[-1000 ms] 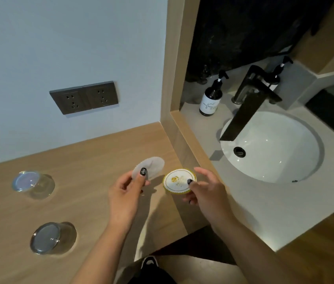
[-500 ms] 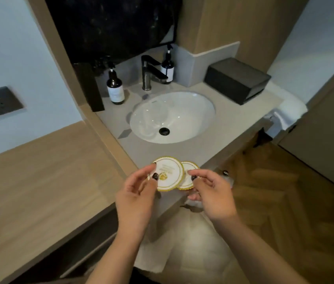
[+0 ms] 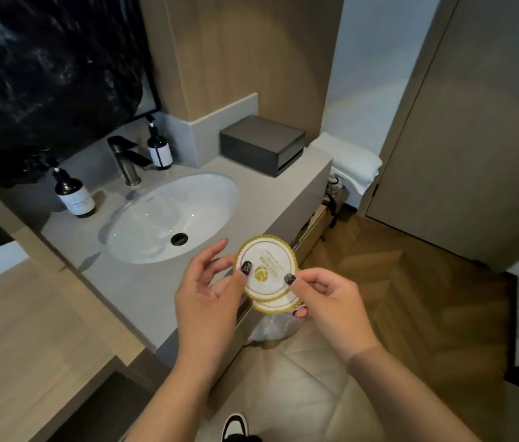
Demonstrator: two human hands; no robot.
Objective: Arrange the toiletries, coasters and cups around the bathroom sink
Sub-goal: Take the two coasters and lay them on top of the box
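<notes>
Two round white coasters with gold scalloped rims overlap in front of me, above the front edge of the grey counter (image 3: 143, 291). My left hand (image 3: 207, 301) pinches the upper coaster (image 3: 267, 261) with its thumb on the face. My right hand (image 3: 331, 301) pinches the lower coaster (image 3: 275, 306), its thumb also on the upper one. The white oval sink (image 3: 168, 215) lies just behind, with a black tap (image 3: 127, 161). One dark pump bottle (image 3: 74, 194) stands left of the tap and another pump bottle (image 3: 158, 149) right of it.
A dark grey box (image 3: 261, 148) sits at the counter's back right, with folded white towels (image 3: 347, 162) beyond its end. A wooden shelf (image 3: 12, 330) runs on the left. A crumpled plastic bag (image 3: 270, 328) hangs below the coasters. Herringbone floor and a door fill the right.
My view has swung right from the wooden shelf to the sink. My hands brought the coasters together, from side by side to overlapping, and the glass cups left the view.
</notes>
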